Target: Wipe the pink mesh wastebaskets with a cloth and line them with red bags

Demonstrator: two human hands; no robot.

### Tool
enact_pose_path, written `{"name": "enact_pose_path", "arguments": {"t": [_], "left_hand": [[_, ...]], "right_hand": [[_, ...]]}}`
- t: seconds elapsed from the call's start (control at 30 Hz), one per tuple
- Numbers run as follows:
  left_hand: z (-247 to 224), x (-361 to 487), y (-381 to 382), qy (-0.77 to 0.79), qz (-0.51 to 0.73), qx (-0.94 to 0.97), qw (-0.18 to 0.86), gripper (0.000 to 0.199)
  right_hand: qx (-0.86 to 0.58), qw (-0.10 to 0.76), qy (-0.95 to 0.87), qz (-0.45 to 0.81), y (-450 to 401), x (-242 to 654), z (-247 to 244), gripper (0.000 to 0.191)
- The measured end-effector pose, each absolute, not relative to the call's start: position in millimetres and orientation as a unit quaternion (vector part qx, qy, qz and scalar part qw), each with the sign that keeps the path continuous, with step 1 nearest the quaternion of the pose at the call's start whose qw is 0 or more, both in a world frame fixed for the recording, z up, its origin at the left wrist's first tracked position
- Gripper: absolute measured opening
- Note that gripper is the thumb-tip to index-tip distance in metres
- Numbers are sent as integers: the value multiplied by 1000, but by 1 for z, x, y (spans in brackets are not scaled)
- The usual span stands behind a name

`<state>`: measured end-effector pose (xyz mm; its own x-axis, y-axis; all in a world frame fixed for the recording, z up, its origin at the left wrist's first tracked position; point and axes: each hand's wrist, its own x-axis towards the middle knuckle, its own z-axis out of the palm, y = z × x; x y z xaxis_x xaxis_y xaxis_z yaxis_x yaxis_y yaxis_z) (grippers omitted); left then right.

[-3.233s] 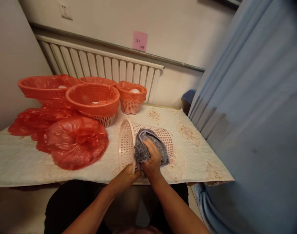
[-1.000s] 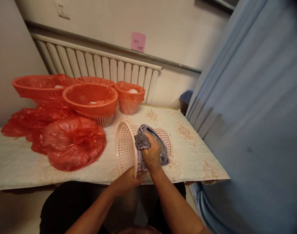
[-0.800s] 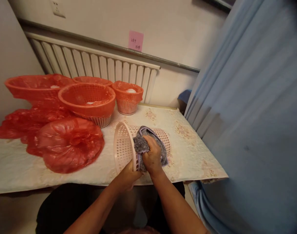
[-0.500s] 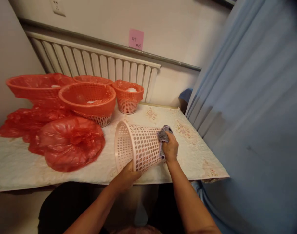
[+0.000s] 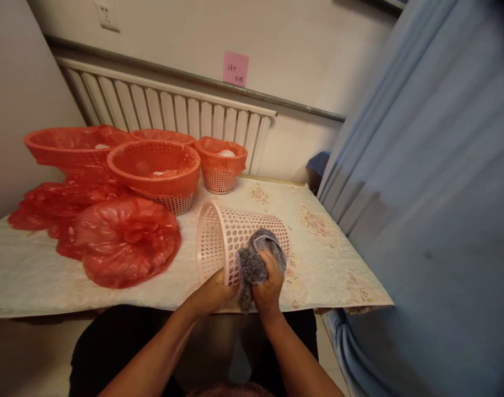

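A pale pink perforated plastic wastebasket [image 5: 237, 226] lies on its side at the table's near edge, its mouth facing left. My left hand [image 5: 216, 290] grips the basket's rim at the lower front, thumb outside and fingers partly hidden inside. My right hand [image 5: 269, 281] is closed round a bunched grey cleaning cloth [image 5: 256, 264] with a lilac edge. The cloth presses against the near side of the basket wall, between rim and base, and part of it hangs below.
Several wastebaskets lined with red bags, such as the front one [image 5: 153, 165] and a small one [image 5: 220, 165], stand at the back left. A puffed red plastic bag [image 5: 128, 242] lies before them. A radiator [image 5: 173, 107] lines the wall; a blue curtain [image 5: 409, 193] hangs right.
My right hand has moved the cloth from the basket's base end leftward and nearer to me, onto the side wall. My left hand keeps its hold on the rim.
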<state>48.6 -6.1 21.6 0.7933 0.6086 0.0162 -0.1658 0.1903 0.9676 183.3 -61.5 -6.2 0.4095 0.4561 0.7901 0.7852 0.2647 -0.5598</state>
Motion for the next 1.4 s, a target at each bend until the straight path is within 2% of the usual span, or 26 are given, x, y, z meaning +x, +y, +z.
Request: {"name": "enact_pose_path", "arguments": {"t": [0.13,0.3,0.5,0.87,1.0,1.17,1.3,1.4], "left_hand": [[17,45,-7,198,221,613,733,36],[8,38,-13,204,209,660,692,32],[-4,35,-21,202,233,669,676,39],[55,58,-24,226,301,525,764,57],[54,57,-27,222,298,507,778,59],[45,54,-24,197,285,520,781,60],[37,54,-20,184,285,525,781,65],[33,53,-17,172,278,537,777,65]], "right_hand": [[-532,605,-580,-120,-56,161,19,36],[-554,601,-566,-109,-36,161,47,41],[-560,595,-572,-73,-24,166,62,41],[-564,566,-597,-80,-34,174,53,50],[-589,536,-595,-108,-20,209,44,50],[-697,501,-492,-147,-14,288,18,46],[-744,521,-381,-171,-31,318,-5,44],[-741,557,-331,-175,-45,299,-21,42]]}}
